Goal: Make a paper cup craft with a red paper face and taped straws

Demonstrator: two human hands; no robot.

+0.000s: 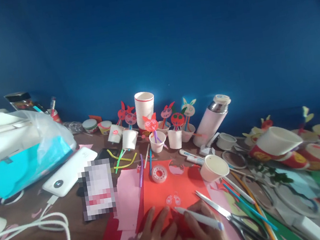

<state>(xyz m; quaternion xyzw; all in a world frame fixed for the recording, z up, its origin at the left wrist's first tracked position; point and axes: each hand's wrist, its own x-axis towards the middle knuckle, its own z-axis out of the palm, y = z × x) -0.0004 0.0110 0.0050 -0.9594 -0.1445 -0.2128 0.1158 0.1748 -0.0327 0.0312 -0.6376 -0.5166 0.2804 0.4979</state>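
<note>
My right hand [207, 227] grips a white marker pen [200, 217], its tip down at the red paper [159, 192]. Two small eye shapes [173, 200] are drawn on that sheet, just above the tip. My left hand [158, 236] lies flat on the lower left of the sheet, fingers spread. A roll of tape [159, 174] rests on the paper's upper part, beside a cut-out hole. Scissors [231, 215] with dark handles lie partly open to the right of my right hand. Pink paper [128, 205] shows left of the red sheet.
Paper cups with animal-face cut-outs [151, 123] stand along the wall. A paper cup [214, 167] and a flask [211, 120] are on the right. Pipe cleaners [247, 203] lie beyond the scissors. A power bank [70, 171], white cable [64, 226] and plastic bag [31, 143] occupy the left.
</note>
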